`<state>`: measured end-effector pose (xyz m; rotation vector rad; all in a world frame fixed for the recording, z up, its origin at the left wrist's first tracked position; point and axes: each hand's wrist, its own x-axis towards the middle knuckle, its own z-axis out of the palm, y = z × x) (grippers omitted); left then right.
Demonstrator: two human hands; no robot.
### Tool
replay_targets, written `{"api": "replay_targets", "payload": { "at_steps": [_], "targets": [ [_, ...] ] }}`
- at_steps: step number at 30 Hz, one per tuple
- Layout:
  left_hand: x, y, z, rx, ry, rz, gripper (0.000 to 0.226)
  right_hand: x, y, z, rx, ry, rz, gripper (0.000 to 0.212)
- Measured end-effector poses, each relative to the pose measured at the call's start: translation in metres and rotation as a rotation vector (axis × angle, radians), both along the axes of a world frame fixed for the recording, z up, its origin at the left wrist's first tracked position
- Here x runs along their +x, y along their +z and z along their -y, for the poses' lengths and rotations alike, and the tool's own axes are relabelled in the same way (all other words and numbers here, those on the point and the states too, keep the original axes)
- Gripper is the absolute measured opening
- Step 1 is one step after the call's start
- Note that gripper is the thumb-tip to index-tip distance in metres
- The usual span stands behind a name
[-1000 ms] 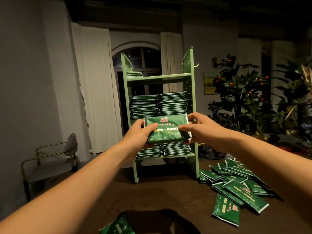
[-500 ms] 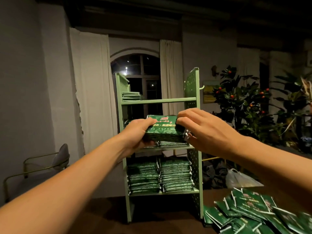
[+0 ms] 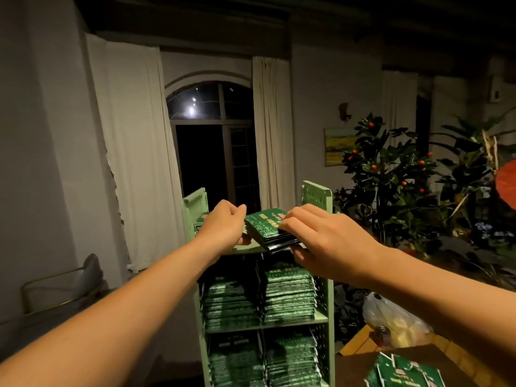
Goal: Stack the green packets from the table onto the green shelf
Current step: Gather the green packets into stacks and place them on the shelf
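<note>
Hands meet over the top level of the green shelf [image 3: 318,195], a little below the middle of the view. Between them sits a small stack of green packets [image 3: 266,229], tilted, its lower edge just above the top board. The left hand [image 3: 223,226] curls round the stack's left end, thumb on top. The right hand [image 3: 315,240] pinches the right end, fingers bent over the top face and thumb underneath.

Below, at 6 o'clock, two lower levels hold filled packet stacks [image 3: 289,296], two piles side by side on each level. At 5 o'clock, on the corner of the brown worktop [image 3: 435,356], lie loose packets [image 3: 405,372], well apart from the shelf. Just above them sits a clear plastic bag [image 3: 391,317]. A fruit tree [image 3: 391,174] stands at 3 o'clock, and a chair [image 3: 83,277] waits at 8 o'clock.
</note>
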<state>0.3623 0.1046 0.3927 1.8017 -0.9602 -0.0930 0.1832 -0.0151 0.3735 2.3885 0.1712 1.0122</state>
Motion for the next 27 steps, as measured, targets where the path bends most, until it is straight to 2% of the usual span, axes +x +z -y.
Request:
{"api": "replay_targets", "payload": {
  "at_steps": [3,9,14,18,23,27],
  "targets": [
    [0.023,0.015,-0.005,0.016,0.03,0.097,0.021,0.023,0.014,0.006,0.044,-0.039,-0.017,0.039],
    [0.052,0.028,-0.005,0.193,-0.02,0.4,0.042,0.073,0.008,0.019,0.153,-0.131,-0.013,0.039],
    [0.061,0.018,0.006,0.436,-0.016,0.626,0.065,0.108,-0.002,0.035,0.243,-0.165,-0.024,0.042],
    [0.067,0.008,0.022,0.508,-0.05,0.708,0.064,0.132,-0.001,0.044,0.296,-0.178,-0.07,0.041],
    [0.079,0.002,0.041,0.529,0.009,0.774,0.052,0.158,-0.001,0.057,0.41,-0.131,-0.133,0.041],
    [0.085,-0.006,0.047,0.571,-0.004,0.824,0.048,0.16,0.001,0.063,0.525,-0.102,-0.253,0.03]
  ]
}}
